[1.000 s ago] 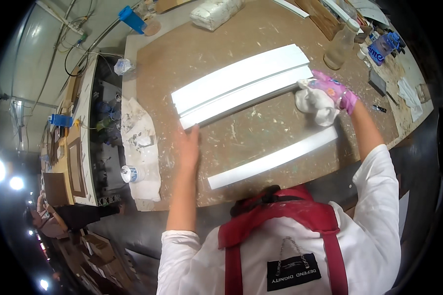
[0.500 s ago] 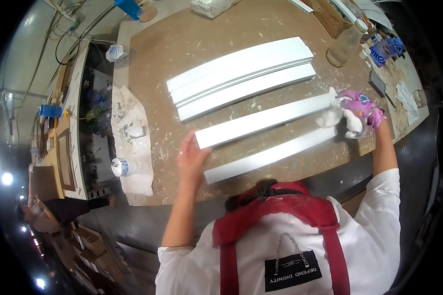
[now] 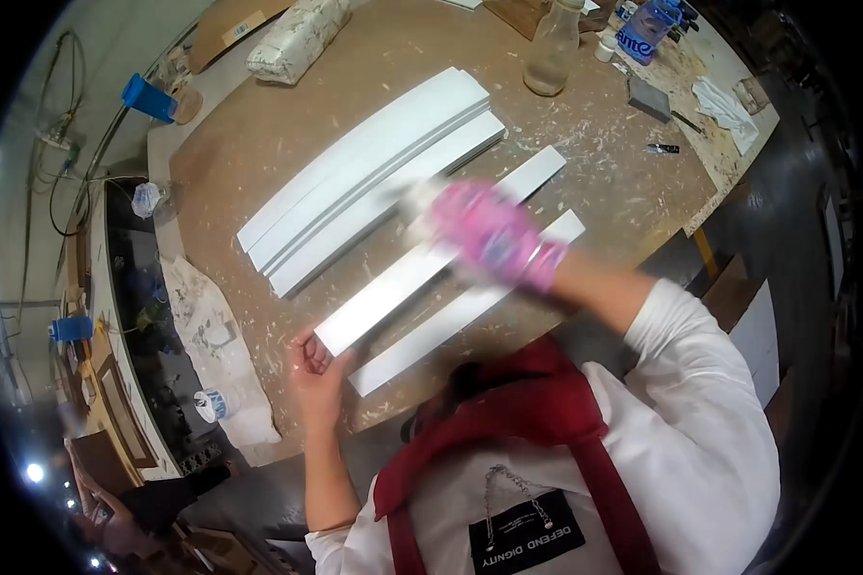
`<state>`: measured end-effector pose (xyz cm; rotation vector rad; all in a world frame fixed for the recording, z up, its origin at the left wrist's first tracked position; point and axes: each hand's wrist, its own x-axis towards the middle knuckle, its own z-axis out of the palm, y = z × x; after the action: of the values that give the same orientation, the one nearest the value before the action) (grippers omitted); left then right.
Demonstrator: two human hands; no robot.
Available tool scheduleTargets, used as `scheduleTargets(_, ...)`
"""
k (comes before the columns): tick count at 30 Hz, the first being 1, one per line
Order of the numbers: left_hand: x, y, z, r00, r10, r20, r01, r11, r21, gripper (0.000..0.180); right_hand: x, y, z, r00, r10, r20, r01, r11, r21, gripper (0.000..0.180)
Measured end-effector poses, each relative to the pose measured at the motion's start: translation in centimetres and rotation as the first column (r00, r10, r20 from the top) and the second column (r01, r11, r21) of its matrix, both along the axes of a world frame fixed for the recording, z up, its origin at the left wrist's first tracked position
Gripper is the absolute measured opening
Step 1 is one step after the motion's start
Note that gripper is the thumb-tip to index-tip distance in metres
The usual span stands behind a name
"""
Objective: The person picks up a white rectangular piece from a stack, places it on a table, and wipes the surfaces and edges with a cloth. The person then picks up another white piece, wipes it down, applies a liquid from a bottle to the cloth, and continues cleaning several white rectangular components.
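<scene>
A long white board [image 3: 382, 299] lies slantwise on the brown worktable, partly covered by my right hand. My left hand [image 3: 316, 372] is closed around its near left end, fingers at the edge. My right hand [image 3: 489, 235], in a pink flowered glove and smeared by motion, presses a white cloth [image 3: 417, 203] over the board's middle. Nearer to me, a second white strip [image 3: 422, 347] lies alongside, its middle partly hidden under my right wrist. Beyond the board rests a stack of white boards [image 3: 369, 158], a few with slightly curved edges.
At the far right stand a glass bottle [image 3: 550, 53] and a blue-labelled plastic bottle [image 3: 645, 34], with a grey block [image 3: 648, 99] and a small knife [image 3: 663, 149] nearby. Along the left are a stained cloth [image 3: 206, 321] and a white tub [image 3: 211, 405]. A wrapped bundle [image 3: 299, 38] lies far back.
My right hand has swept the cloth leftward from the board's far right end to its middle. My left hand keeps its hold on the near end. The whole view has turned.
</scene>
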<state>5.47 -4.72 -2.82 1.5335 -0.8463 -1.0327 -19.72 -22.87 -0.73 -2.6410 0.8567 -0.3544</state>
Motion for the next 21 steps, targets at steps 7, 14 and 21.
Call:
scheduleTargets(7,0.3,-0.6,-1.4,0.995,-0.034,-0.092,0.03,0.998,-0.048,0.06,-15.0,-10.6,-5.5,0.74,-0.66,-0.131,0.642,0.75,-0.159,0.027)
scheduleTargets(14,0.0,-1.5,1.9,0.996,-0.065,0.066,0.064,0.998,0.008,0.057,1.1,1.2,0.7,0.962,0.147,0.229,-0.098,0.972,-0.213,0.029)
scheduleTargets(21,0.0,0.2,-1.0,0.999,-0.02,-0.048,0.023,0.998,0.065,0.048,-18.9,-9.4,-9.7,0.704,-0.707,0.065,0.71,0.703,-0.033,0.031)
